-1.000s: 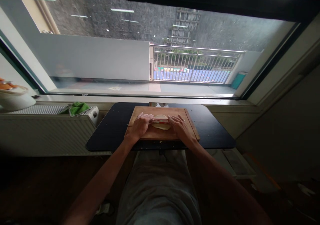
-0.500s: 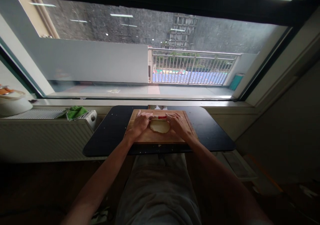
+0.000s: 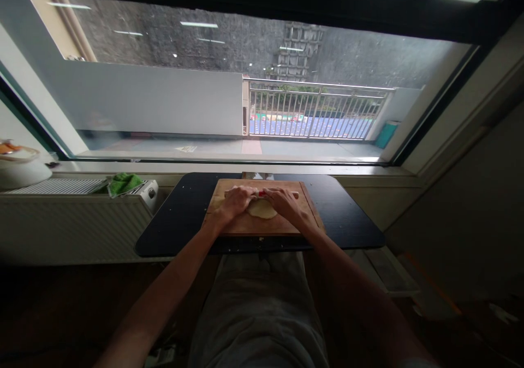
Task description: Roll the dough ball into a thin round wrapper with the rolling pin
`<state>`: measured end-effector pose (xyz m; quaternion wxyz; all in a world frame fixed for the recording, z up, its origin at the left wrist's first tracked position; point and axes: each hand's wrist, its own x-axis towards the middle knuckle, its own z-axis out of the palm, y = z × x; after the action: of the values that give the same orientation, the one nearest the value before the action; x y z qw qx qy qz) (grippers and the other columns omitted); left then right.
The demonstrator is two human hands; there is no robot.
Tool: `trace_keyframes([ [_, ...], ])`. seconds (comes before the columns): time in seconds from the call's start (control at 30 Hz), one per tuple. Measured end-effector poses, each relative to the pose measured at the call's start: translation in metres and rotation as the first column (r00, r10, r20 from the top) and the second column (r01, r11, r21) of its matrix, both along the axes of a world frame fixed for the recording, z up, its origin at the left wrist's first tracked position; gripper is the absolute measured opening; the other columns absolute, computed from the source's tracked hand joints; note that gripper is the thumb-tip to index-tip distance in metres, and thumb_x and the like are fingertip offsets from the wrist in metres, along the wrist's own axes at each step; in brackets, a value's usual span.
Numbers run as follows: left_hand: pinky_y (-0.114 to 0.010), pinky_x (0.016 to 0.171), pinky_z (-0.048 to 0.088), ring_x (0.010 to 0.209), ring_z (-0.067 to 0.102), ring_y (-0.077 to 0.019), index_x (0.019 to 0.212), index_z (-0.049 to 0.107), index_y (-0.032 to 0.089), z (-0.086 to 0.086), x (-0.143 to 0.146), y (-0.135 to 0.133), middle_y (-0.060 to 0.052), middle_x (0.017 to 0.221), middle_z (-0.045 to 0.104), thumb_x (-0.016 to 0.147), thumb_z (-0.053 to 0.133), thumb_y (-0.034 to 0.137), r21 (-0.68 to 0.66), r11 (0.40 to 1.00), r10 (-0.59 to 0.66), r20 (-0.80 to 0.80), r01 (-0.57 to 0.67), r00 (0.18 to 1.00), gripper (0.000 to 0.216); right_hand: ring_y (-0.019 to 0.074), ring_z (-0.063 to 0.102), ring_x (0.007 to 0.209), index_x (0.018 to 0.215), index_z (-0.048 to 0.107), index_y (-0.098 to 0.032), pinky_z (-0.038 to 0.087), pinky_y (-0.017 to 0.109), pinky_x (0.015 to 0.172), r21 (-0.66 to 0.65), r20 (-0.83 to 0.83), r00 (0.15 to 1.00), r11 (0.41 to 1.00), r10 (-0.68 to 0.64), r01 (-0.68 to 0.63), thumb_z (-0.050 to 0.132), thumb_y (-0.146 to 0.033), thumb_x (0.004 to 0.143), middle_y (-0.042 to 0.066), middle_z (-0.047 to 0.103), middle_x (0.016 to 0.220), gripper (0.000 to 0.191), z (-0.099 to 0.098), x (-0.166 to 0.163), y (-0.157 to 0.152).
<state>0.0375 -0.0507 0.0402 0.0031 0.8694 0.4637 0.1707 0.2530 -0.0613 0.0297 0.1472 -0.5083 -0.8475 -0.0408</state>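
Observation:
A wooden rolling pin [image 3: 261,194] with a red mark lies crosswise on a wooden cutting board [image 3: 254,228]. My left hand [image 3: 238,199] is closed over its left part, fingers near the middle. Over the right part my right hand [image 3: 284,200] is closed too, and the pin's right end sticks out past it. Just on the near side of the pin is a flat, pale piece of dough [image 3: 262,209]. Its far edge is hidden by the pin and my fingers.
The board rests on a black table [image 3: 347,215] with small crumbs on it. A small flat object [image 3: 257,176] sits behind the board. To the left, a green cloth [image 3: 125,184] lies on a white radiator [image 3: 82,226] beside a white pot [image 3: 24,167]. A large window rises behind.
Both my hands have moved inward along the rolling pin, closer together, so less of its middle and red mark shows. The dough stays in about the same place.

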Motion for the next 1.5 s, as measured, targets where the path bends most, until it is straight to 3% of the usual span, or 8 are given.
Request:
trace_keyframes([
  [0.13, -0.035, 0.101, 0.053, 0.107, 0.075, -0.0242, 0.113, 0.078, 0.019, 0.008, 0.002, -0.016, -0.011, 0.114, 0.081, 0.106, 0.054, 0.023, -0.004, 1.000, -0.015, -0.057, 0.015, 0.998, 0.024, 0.0244, 0.075, 0.103, 0.127, 0.074, -0.018, 0.050, 0.028, 0.090, 0.014, -0.046, 0.999, 1.000, 0.026, -0.025, 0.051, -0.016, 0.109, 0.013, 0.080, 0.119, 0.030, 0.001, -0.003, -0.020],
  [0.3, -0.037, 0.098, 0.053, 0.102, 0.075, -0.0247, 0.120, 0.075, 0.016, 0.011, 0.008, -0.037, -0.013, 0.112, 0.080, 0.106, 0.051, 0.017, 0.018, 0.999, -0.047, -0.106, 0.049, 0.993, 0.028, 0.0241, 0.073, 0.109, 0.129, 0.072, -0.022, 0.049, 0.029, 0.093, 0.063, -0.117, 0.986, 0.992, 0.119, -0.113, 0.053, -0.009, 0.105, 0.010, 0.077, 0.131, 0.033, 0.000, -0.003, -0.042],
  [0.47, -0.039, 0.096, 0.052, 0.099, 0.075, -0.0265, 0.118, 0.074, 0.014, 0.008, 0.010, -0.053, -0.015, 0.107, 0.079, 0.104, 0.050, 0.013, 0.072, 0.997, -0.016, -0.172, 0.028, 0.985, 0.028, 0.0249, 0.072, 0.109, 0.129, 0.070, -0.021, 0.050, 0.031, 0.094, 0.051, -0.129, 0.976, 0.984, 0.177, -0.171, 0.058, -0.008, 0.102, 0.010, 0.079, 0.122, 0.032, 0.004, -0.003, -0.057],
  [0.6, -0.040, 0.096, 0.052, 0.102, 0.074, -0.0272, 0.121, 0.072, 0.014, 0.003, 0.006, -0.066, -0.015, 0.110, 0.078, 0.103, 0.051, 0.012, 0.088, 0.993, -0.058, -0.196, 0.077, 0.979, 0.027, 0.0232, 0.073, 0.103, 0.125, 0.071, -0.021, 0.051, 0.031, 0.093, 0.034, -0.162, 0.968, 0.981, 0.194, -0.191, 0.054, -0.012, 0.106, 0.009, 0.079, 0.114, 0.028, 0.004, -0.004, -0.070],
  [0.77, -0.040, 0.096, 0.050, 0.107, 0.073, -0.0262, 0.130, 0.068, 0.016, -0.004, 0.000, -0.081, -0.014, 0.120, 0.078, 0.104, 0.050, 0.011, 0.116, 0.987, -0.083, -0.194, 0.107, 0.977, 0.032, 0.0256, 0.069, 0.121, 0.142, 0.066, -0.023, 0.049, 0.037, 0.107, 0.059, -0.207, 0.956, 0.978, 0.209, -0.201, 0.052, -0.014, 0.106, 0.011, 0.076, 0.132, 0.039, -0.001, -0.007, -0.087],
  [1.17, -0.050, 0.108, 0.040, 0.113, 0.070, -0.0280, 0.134, 0.071, 0.025, -0.004, 0.001, -0.062, -0.012, 0.121, 0.078, 0.106, 0.048, 0.019, 0.123, 0.992, -0.014, -0.099, 0.026, 0.995, 0.037, 0.0301, 0.061, 0.134, 0.140, 0.069, -0.027, 0.027, 0.056, 0.124, 0.044, -0.161, 0.986, 0.998, 0.054, -0.047, 0.055, -0.018, 0.104, 0.011, 0.076, 0.136, 0.040, 0.000, -0.009, -0.072],
  [1.33, -0.047, 0.105, 0.040, 0.108, 0.069, -0.0261, 0.140, 0.069, 0.028, 0.000, 0.002, -0.052, -0.011, 0.115, 0.078, 0.106, 0.046, 0.019, 0.073, 0.997, 0.011, -0.096, -0.004, 0.995, 0.042, 0.0308, 0.063, 0.130, 0.130, 0.074, -0.029, 0.030, 0.055, 0.120, 0.037, -0.133, 0.990, 0.998, 0.052, -0.047, 0.055, -0.025, 0.107, 0.009, 0.079, 0.130, 0.030, 0.010, -0.007, -0.067],
  [1.5, -0.048, 0.103, 0.041, 0.105, 0.067, -0.0273, 0.131, 0.074, 0.025, 0.005, 0.006, -0.045, -0.013, 0.107, 0.078, 0.107, 0.044, 0.021, 0.065, 0.998, 0.035, -0.135, -0.026, 0.990, 0.038, 0.0312, 0.065, 0.125, 0.136, 0.072, -0.029, 0.034, 0.052, 0.117, 0.032, -0.157, 0.987, 0.999, 0.018, -0.014, 0.059, -0.026, 0.106, 0.010, 0.078, 0.131, 0.033, 0.012, -0.007, -0.061],
])
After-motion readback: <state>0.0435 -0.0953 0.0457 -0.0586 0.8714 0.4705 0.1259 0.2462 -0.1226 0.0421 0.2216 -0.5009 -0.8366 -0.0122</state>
